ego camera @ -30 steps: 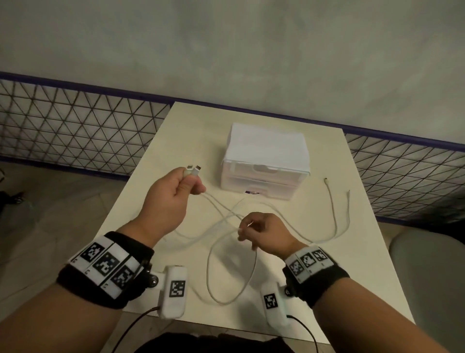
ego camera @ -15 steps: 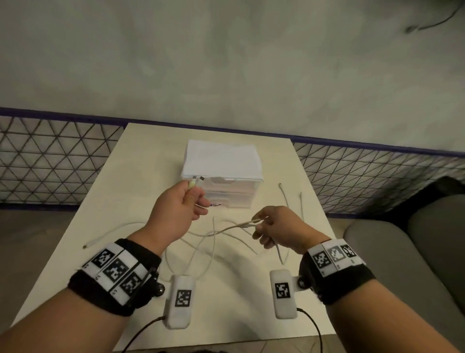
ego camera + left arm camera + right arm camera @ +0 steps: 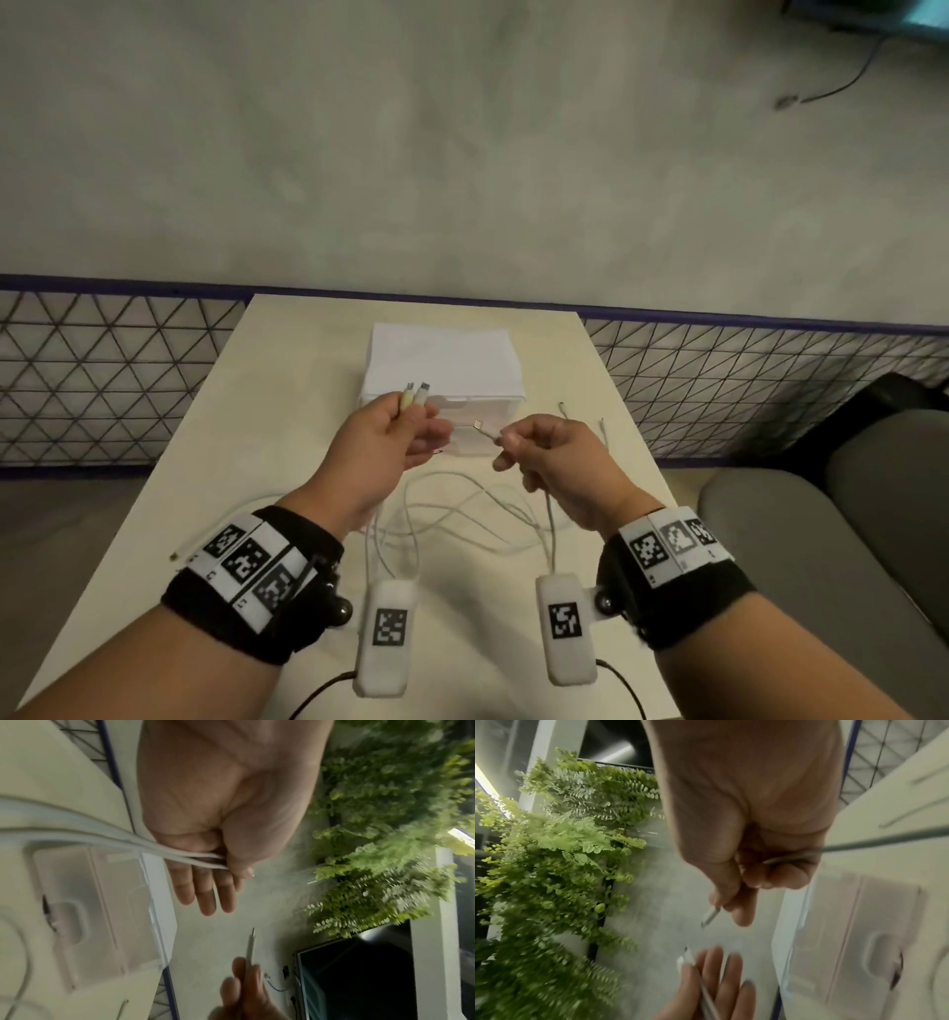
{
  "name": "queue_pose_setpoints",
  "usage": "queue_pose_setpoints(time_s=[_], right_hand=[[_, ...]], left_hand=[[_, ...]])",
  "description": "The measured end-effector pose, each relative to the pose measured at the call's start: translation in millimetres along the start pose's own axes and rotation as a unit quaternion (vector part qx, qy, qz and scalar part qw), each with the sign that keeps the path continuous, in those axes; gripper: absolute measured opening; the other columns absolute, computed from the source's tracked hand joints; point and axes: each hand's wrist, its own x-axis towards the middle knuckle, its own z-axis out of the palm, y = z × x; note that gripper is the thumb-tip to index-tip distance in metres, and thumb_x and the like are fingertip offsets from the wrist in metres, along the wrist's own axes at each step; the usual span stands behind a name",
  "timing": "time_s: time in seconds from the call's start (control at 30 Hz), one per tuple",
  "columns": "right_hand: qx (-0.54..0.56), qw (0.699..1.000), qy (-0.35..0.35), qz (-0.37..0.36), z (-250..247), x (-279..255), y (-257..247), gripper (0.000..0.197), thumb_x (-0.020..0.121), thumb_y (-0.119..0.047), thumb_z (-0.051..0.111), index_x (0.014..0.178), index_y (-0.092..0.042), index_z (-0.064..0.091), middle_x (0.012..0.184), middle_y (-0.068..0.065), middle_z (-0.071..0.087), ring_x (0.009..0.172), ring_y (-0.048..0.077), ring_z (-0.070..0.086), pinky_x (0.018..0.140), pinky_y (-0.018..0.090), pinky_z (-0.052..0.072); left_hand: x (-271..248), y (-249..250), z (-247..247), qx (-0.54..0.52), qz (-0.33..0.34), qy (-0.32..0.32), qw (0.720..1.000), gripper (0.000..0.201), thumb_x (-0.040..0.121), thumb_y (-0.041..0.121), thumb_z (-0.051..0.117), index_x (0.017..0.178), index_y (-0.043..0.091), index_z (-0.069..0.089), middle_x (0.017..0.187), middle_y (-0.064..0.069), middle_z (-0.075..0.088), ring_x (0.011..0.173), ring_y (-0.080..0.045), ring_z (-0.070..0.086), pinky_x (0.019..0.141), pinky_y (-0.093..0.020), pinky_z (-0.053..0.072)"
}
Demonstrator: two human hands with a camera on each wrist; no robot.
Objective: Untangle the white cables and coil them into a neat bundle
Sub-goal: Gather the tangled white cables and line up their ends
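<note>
In the head view, the left hand (image 3: 382,442) is hiding where its two cables (image 3: 411,514) pass through the palm, and the wristbands (image 3: 257,565) are covering parts of the strands lying on the table (image 3: 287,370). Which strand is joining which plug is staying unclear in the tangle. The table's near edge is running out of frame. In the right wrist view, the plant (image 3: 559,862) and drawer box (image 3: 859,933) are blurring, and the right hand (image 3: 744,821) is hiding the cable inside its curled fingers.

My two hands (image 3: 452,452) are up over the surface (image 3: 287,390). The white plastic drawer box (image 3: 441,360) sits behind them, the white cables (image 3: 462,509) under them.
</note>
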Motion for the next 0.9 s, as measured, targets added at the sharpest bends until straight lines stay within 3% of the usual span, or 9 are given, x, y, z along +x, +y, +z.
queue_pose_setpoints(time_s=[0.13, 0.23, 0.3, 0.4, 0.57, 0.67, 0.77, 0.83, 0.9], right_hand=[[0.045, 0.998, -0.038, -0.020, 25, -2, -8, 0.007, 0.094, -0.015, 0.052, 0.090, -0.010, 0.053, 0.076, 0.011, 0.072, 0.056, 0.019, 0.055, 0.054, 0.028, 0.042], [0.050, 0.996, -0.052, -0.045, 37, -1, -13, 0.007, 0.094, -0.016, 0.052, 0.092, -0.009, 0.051, 0.078, 0.011, 0.071, 0.062, 0.019, 0.058, 0.057, 0.029, 0.043], [0.051, 0.996, -0.046, -0.060, 44, 1, -14, 0.009, 0.093, -0.015, 0.055, 0.086, -0.010, 0.052, 0.083, 0.007, 0.071, 0.065, 0.020, 0.061, 0.057, 0.030, 0.044], [0.082, 0.995, -0.029, -0.057, 51, 4, -14, 0.015, 0.091, -0.016, 0.059, 0.076, -0.014, 0.054, 0.102, 0.002, 0.069, 0.069, 0.021, 0.061, 0.058, 0.031, 0.046], [0.096, 0.995, -0.014, -0.038, 52, 4, -16, 0.020, 0.086, -0.021, 0.066, 0.068, -0.017, 0.058, 0.116, -0.010, 0.062, 0.066, 0.015, 0.060, 0.059, 0.032, 0.047], [0.128, 0.991, -0.045, -0.016, 50, 7, -16, 0.015, 0.084, -0.019, 0.068, 0.072, -0.013, 0.061, 0.104, -0.004, 0.062, 0.058, 0.013, 0.056, 0.059, 0.032, 0.048], [0.150, 0.984, -0.090, 0.031, 43, 6, -19, 0.015, 0.083, -0.020, 0.069, 0.094, -0.011, 0.064, 0.072, -0.005, 0.062, 0.056, 0.009, 0.056, 0.060, 0.028, 0.047], [0.155, 0.980, -0.111, 0.051, 41, 7, -17, 0.011, 0.080, -0.022, 0.070, 0.085, -0.014, 0.064, 0.066, -0.006, 0.062, 0.060, 0.009, 0.057, 0.061, 0.027, 0.047], [0.135, 0.982, -0.121, 0.048, 41, 5, -13, 0.018, 0.078, -0.030, 0.069, 0.082, -0.014, 0.060, 0.070, -0.004, 0.060, 0.065, 0.010, 0.058, 0.063, 0.026, 0.047]], left_hand=[[-4, 1, 7, -0.075, -0.010, -0.030, 0.997, 0.022, 0.097, 0.024, 0.044, 0.100, 0.013, 0.062, 0.102, -0.002, 0.074, 0.100, -0.015, 0.069, 0.090, -0.033, 0.051], [-6, 7, 15, -0.134, -0.011, -0.061, 0.989, 0.025, 0.097, 0.020, 0.043, 0.105, 0.010, 0.064, 0.100, -0.011, 0.072, 0.090, -0.021, 0.070, 0.083, -0.034, 0.052], [-7, 9, 18, -0.143, -0.003, -0.068, 0.987, 0.028, 0.098, 0.020, 0.041, 0.109, 0.009, 0.064, 0.098, -0.015, 0.069, 0.084, -0.024, 0.065, 0.075, -0.035, 0.051], [-8, 9, 20, -0.178, -0.015, -0.072, 0.981, 0.031, 0.098, 0.022, 0.039, 0.113, 0.007, 0.062, 0.113, -0.015, 0.069, 0.101, -0.027, 0.065, 0.078, -0.037, 0.054], [-9, 6, 18, -0.227, -0.036, -0.094, 0.969, 0.033, 0.098, 0.023, 0.038, 0.115, 0.007, 0.062, 0.115, -0.014, 0.069, 0.105, -0.025, 0.065, 0.078, -0.036, 0.053], [-9, 4, 16, -0.240, -0.042, -0.113, 0.963, 0.034, 0.098, 0.022, 0.037, 0.112, 0.008, 0.064, 0.116, -0.011, 0.069, 0.106, -0.023, 0.064, 0.084, -0.036, 0.053], [-12, 4, 17, -0.265, -0.043, -0.139, 0.953, 0.034, 0.097, 0.020, 0.036, 0.110, 0.005, 0.063, 0.121, -0.010, 0.067, 0.111, -0.023, 0.062, 0.096, -0.036, 0.049], [-14, 3, 18, -0.288, -0.047, -0.155, 0.944, 0.034, 0.096, 0.021, 0.037, 0.112, 0.002, 0.059, 0.131, -0.011, 0.061, 0.121, -0.024, 0.057, 0.105, -0.039, 0.040], [-15, 3, 19, -0.281, -0.047, -0.167, 0.944, 0.042, 0.093, 0.026, 0.038, 0.123, 0.000, 0.052, 0.138, -0.009, 0.055, 0.128, -0.022, 0.051, 0.111, -0.041, 0.034]])
